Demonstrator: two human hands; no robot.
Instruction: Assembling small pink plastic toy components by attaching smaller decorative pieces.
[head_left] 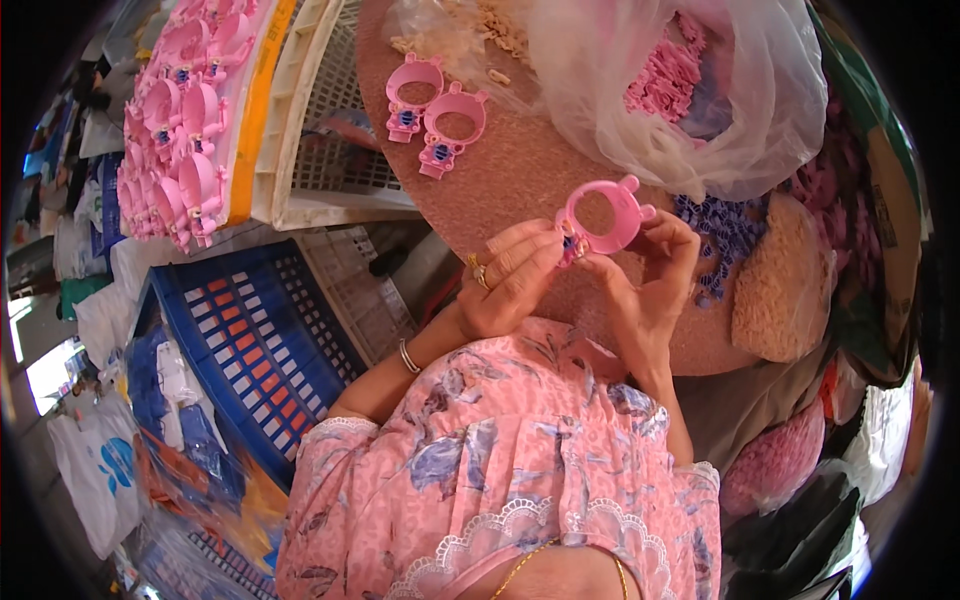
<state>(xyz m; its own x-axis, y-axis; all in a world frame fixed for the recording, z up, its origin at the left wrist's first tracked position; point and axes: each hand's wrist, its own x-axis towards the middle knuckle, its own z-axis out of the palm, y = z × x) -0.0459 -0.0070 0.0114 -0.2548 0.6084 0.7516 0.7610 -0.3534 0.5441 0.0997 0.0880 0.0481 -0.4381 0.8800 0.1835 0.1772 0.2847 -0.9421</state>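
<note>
Both hands' grip, left hand (510, 275) and right hand (650, 275), pinches the pink ring toy (600, 220) between them.

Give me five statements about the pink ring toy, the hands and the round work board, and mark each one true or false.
1. Both hands hold one pink ring toy above the round board. True: the left hand and the right hand each have a grip on it.
2. Two finished pink ring toys lie on the board. True.
3. The left hand is bare of jewellery. False: it wears a gold ring, and a bangle sits on the wrist.
4. The clear plastic bag holds only blue parts. False: mostly pink parts show through it.
5. The blue crate sits on top of the board. False: it stands to the left, below the board.
</note>
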